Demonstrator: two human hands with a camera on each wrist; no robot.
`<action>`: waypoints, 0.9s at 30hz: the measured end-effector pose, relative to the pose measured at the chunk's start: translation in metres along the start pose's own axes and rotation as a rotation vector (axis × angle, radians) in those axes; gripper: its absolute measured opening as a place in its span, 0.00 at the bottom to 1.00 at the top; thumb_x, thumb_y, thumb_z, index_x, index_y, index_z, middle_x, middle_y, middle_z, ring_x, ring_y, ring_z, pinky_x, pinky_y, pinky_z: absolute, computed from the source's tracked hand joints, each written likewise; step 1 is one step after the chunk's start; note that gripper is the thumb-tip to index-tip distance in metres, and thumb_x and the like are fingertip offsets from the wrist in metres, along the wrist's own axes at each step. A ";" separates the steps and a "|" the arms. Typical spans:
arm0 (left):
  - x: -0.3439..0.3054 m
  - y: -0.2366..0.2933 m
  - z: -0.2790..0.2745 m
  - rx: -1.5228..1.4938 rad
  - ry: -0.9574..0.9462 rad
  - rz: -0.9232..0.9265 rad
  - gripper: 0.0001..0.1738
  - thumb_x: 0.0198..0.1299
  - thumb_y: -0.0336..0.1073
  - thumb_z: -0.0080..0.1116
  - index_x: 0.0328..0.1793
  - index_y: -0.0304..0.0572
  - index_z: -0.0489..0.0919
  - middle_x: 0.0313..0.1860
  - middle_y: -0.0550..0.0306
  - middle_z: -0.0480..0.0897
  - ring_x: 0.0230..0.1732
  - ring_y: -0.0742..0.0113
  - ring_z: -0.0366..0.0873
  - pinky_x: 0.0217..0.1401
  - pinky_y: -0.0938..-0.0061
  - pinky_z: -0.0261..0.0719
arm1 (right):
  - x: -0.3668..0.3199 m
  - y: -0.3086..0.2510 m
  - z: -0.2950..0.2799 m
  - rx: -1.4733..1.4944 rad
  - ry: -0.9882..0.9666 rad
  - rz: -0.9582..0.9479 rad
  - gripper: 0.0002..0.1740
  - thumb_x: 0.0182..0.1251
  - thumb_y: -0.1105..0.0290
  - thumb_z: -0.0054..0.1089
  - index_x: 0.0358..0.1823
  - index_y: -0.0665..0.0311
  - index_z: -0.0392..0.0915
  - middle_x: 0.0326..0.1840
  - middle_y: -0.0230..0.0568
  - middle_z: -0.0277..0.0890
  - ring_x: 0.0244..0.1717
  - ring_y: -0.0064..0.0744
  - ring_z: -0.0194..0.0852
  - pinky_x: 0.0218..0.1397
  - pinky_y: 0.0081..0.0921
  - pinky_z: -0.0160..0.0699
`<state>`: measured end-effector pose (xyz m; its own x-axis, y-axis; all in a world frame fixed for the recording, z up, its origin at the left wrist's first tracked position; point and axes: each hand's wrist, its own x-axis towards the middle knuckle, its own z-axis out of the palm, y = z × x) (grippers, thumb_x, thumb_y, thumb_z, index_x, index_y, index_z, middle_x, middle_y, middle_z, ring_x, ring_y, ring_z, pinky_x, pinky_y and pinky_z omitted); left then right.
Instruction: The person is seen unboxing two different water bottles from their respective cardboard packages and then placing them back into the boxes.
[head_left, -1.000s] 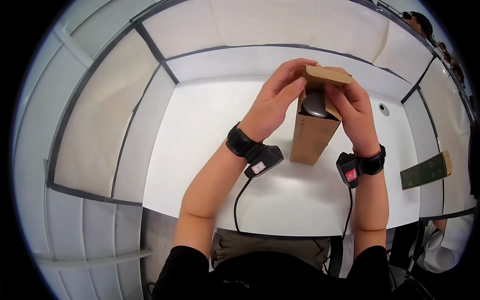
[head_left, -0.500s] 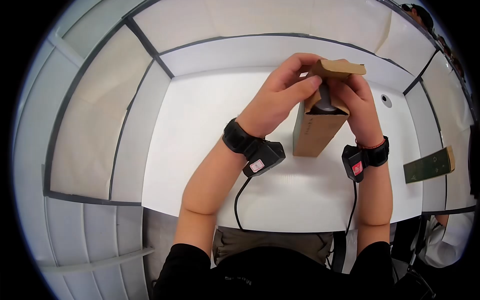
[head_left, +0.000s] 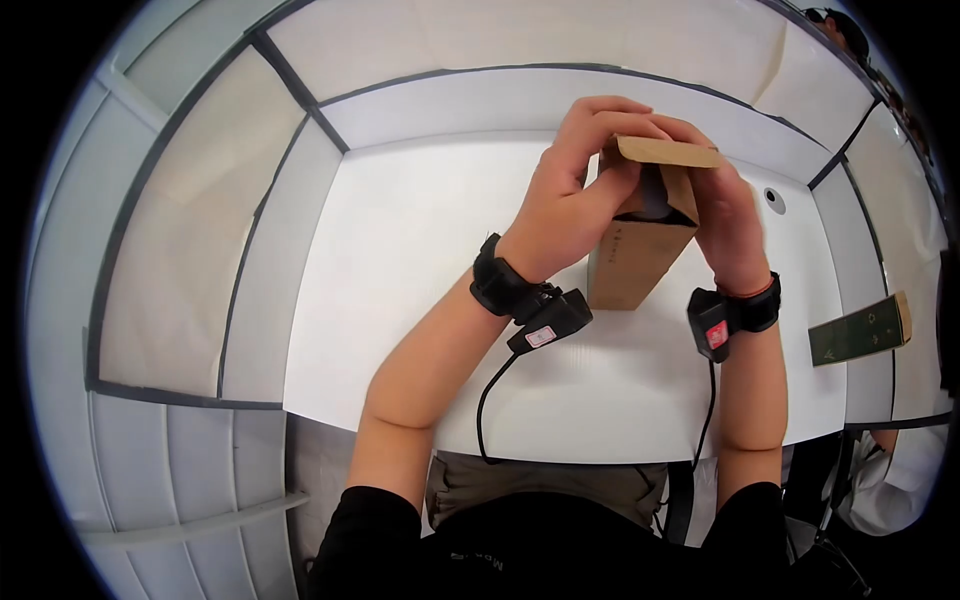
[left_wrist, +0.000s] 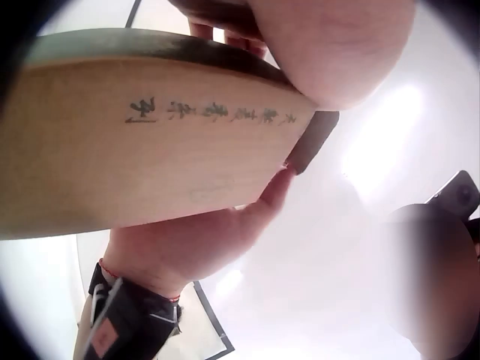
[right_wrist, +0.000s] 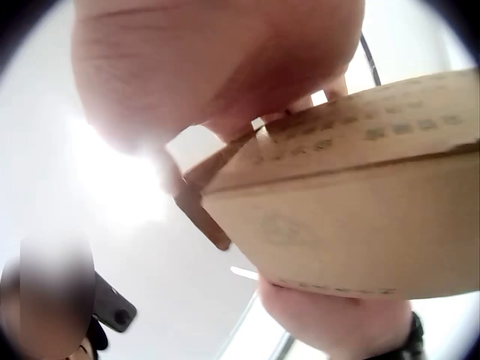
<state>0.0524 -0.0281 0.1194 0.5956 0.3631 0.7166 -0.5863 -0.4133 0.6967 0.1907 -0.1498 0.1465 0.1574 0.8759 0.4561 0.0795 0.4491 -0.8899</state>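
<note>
A tall brown cardboard box (head_left: 640, 268) stands on the white table with its top open and its flap (head_left: 668, 152) raised. Inside the opening shows part of a dark grey, rounded object (head_left: 654, 200); the rest of it is hidden in the box. My left hand (head_left: 572, 195) holds the upper left side, its thumb bent in at the opening. On the other side my right hand (head_left: 730, 220) grips the upper right edge, its fingertips partly behind the flap. Dark handwritten-looking characters run along one box face (left_wrist: 217, 112) in the left wrist view.
A dark green box (head_left: 860, 330) with a brown end lies at the table's right side. White panels (head_left: 560, 105) wall in the white table (head_left: 400, 250) at the back and sides. A round grommet (head_left: 774, 200) is set near the back right corner.
The box and both hands have shifted slightly to the right in the head view. My left thumb has come further in at the opening, and less of the grey object shows.
</note>
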 end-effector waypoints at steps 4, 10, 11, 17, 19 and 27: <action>0.001 0.010 -0.001 0.187 -0.023 0.110 0.23 0.59 0.19 0.43 0.54 0.39 0.85 0.65 0.51 0.74 0.65 0.60 0.75 0.68 0.68 0.74 | -0.001 -0.004 -0.019 0.201 -0.244 -0.026 0.44 0.76 0.40 0.25 0.72 0.71 0.70 0.72 0.45 0.72 0.73 0.41 0.68 0.78 0.36 0.56; 0.000 0.007 0.002 0.083 -0.059 0.030 0.23 0.59 0.24 0.41 0.51 0.39 0.86 0.65 0.50 0.74 0.65 0.58 0.74 0.68 0.64 0.74 | -0.003 -0.024 -0.012 -0.451 -0.148 -0.064 0.23 0.68 0.66 0.65 0.62 0.66 0.78 0.62 0.39 0.77 0.61 0.34 0.74 0.65 0.29 0.71; -0.001 0.008 0.001 0.062 -0.063 0.035 0.22 0.60 0.25 0.41 0.51 0.39 0.86 0.65 0.50 0.74 0.65 0.58 0.73 0.68 0.64 0.73 | -0.003 -0.026 -0.012 -0.462 -0.139 -0.021 0.23 0.67 0.68 0.66 0.62 0.67 0.77 0.62 0.39 0.76 0.61 0.34 0.74 0.65 0.29 0.71; -0.002 0.011 -0.004 0.032 -0.094 0.052 0.15 0.68 0.33 0.47 0.52 0.40 0.83 0.64 0.51 0.74 0.64 0.59 0.73 0.69 0.63 0.70 | -0.006 -0.025 -0.013 -0.569 -0.213 -0.070 0.22 0.72 0.65 0.61 0.63 0.68 0.76 0.65 0.41 0.71 0.64 0.38 0.71 0.67 0.30 0.68; -0.003 0.009 0.000 0.084 -0.089 0.047 0.13 0.70 0.36 0.49 0.53 0.40 0.82 0.64 0.51 0.75 0.64 0.60 0.73 0.69 0.63 0.69 | -0.007 -0.023 -0.013 -0.525 -0.200 -0.072 0.21 0.74 0.65 0.59 0.63 0.68 0.76 0.66 0.42 0.70 0.64 0.38 0.70 0.68 0.30 0.67; -0.004 0.001 0.002 0.082 -0.114 0.068 0.12 0.68 0.32 0.51 0.55 0.42 0.79 0.64 0.53 0.73 0.64 0.61 0.72 0.71 0.63 0.67 | -0.007 -0.027 -0.011 -0.495 -0.210 -0.017 0.19 0.77 0.67 0.52 0.63 0.69 0.75 0.65 0.42 0.70 0.64 0.37 0.69 0.68 0.29 0.65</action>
<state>0.0503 -0.0315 0.1171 0.6174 0.2370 0.7501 -0.5833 -0.5018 0.6387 0.1986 -0.1697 0.1673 -0.0442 0.9085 0.4156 0.5426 0.3711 -0.7536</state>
